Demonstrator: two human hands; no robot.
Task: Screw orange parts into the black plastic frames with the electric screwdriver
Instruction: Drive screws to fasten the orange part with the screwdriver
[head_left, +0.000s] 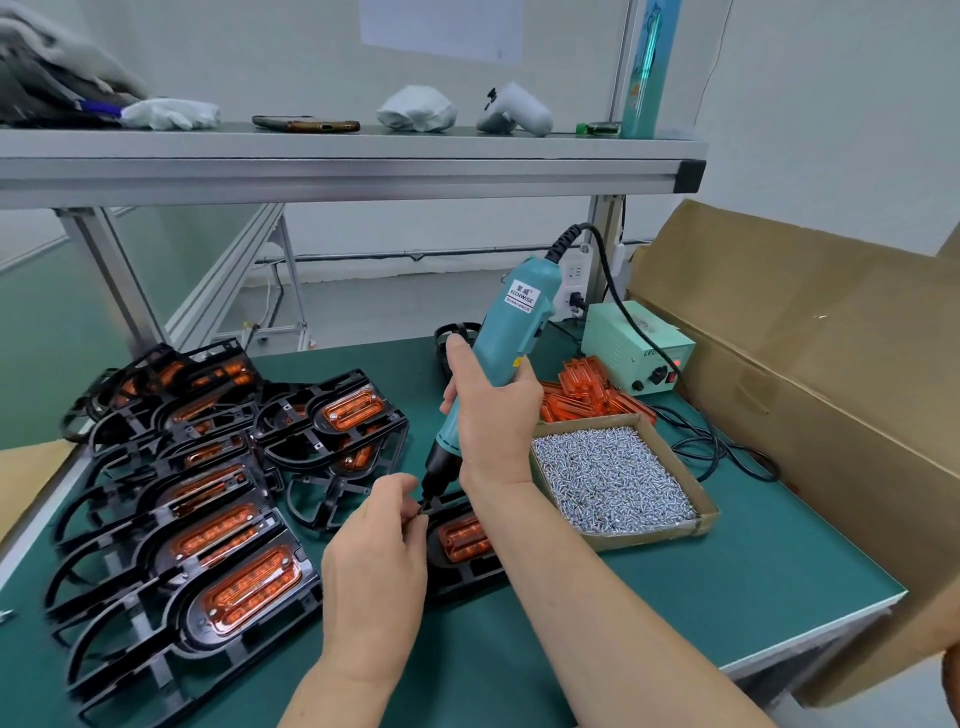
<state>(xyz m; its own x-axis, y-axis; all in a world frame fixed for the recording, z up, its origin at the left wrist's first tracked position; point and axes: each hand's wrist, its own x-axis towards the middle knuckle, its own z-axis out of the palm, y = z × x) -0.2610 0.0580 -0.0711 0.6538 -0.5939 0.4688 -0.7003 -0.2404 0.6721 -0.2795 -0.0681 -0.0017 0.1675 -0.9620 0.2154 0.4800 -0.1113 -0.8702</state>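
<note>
Now R fingers (459, 364) grip screwdriver (511, 322), L fingers (397, 491) pinch its bit (426, 498); green bench mat (675, 582), white walls (831, 104).

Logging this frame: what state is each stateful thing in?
electric screwdriver: held tilted, bit down at frame corner
right hand: grips the screwdriver
left hand: pinches at the bit
black frame: lying flat, orange part seated
screw box: open, full
power supply: red light lit

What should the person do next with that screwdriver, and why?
Probably press down and start driving: the right hand grips the electric screwdriver, its tip meets a corner of the black frame, and the left hand pinches something small there, likely a screw.
</note>
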